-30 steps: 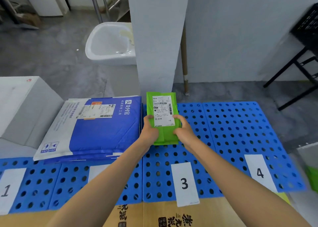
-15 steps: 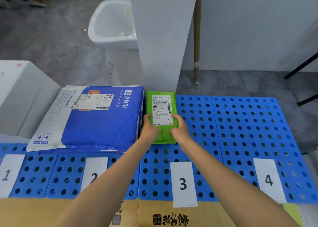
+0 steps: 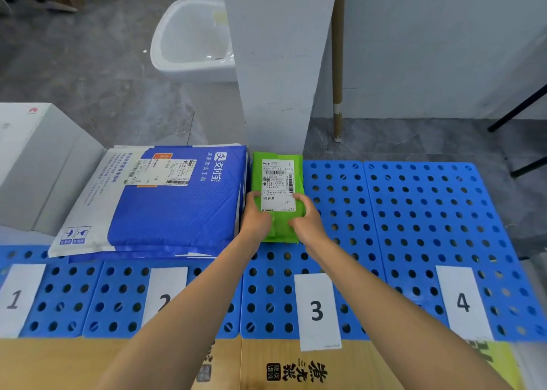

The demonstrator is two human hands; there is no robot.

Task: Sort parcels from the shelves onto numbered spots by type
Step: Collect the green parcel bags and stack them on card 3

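I am seeing the blue mailers [image 3: 165, 206] lying just left of my left hand [image 3: 257, 218]. Both hands are gripping the green parcel [image 3: 278, 182] by its near end, my right hand [image 3: 306, 221] opposite and equally close. The parcel is lying ahead of them on the blue panel [image 3: 340, 241] beyond label 3 [image 3: 318, 309], its long axis pointing straight away.

Glossy plastic green parcel [image 3: 278, 200] — matt perforated plastic blue panels [image 3: 414, 212].

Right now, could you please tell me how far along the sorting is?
Done: blue mailers stacked behind label 2. In hand: left hand and right hand grip a green parcel on the panel behind label 3. Left: unclear, the shelves are out of view.
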